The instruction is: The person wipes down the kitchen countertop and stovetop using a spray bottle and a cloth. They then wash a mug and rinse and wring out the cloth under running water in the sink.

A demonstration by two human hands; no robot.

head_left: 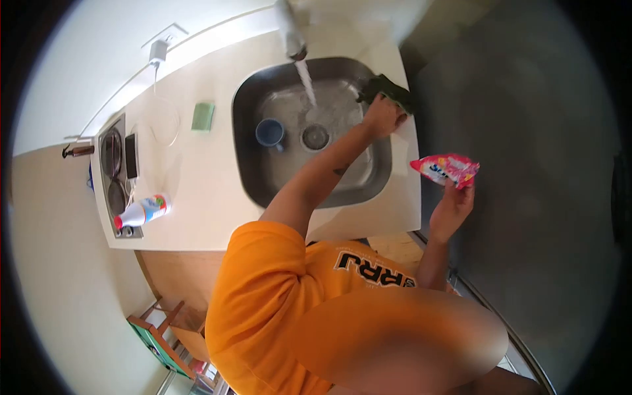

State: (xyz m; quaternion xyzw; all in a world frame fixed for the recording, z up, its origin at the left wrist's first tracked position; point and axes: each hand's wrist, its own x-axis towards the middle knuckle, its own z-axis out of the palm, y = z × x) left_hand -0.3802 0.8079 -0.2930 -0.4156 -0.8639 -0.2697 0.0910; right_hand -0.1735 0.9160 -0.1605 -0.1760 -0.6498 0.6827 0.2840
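Observation:
My left hand [384, 118] reaches across the sink [238, 164] to its right rim. Its fingers are closed on a dark green cloth [385, 89] that lies partly over the rim and the counter. My right hand [452, 212] is raised beyond the counter's right end. Its fingers pinch a pink and white packet [444, 169] by its lower edge. In the sink, a blue mug [270, 133] stands left of the drain [315, 137]. Water [305, 80] runs from the faucet [289, 33] into the basin.
On the counter [204, 171] left of the sink lie a green sponge [203, 116] and a white bottle with a red cap [143, 211]. A phone [132, 156] with a cable rests beside the cooktop [112, 151]. A charger [158, 51] is plugged into the wall.

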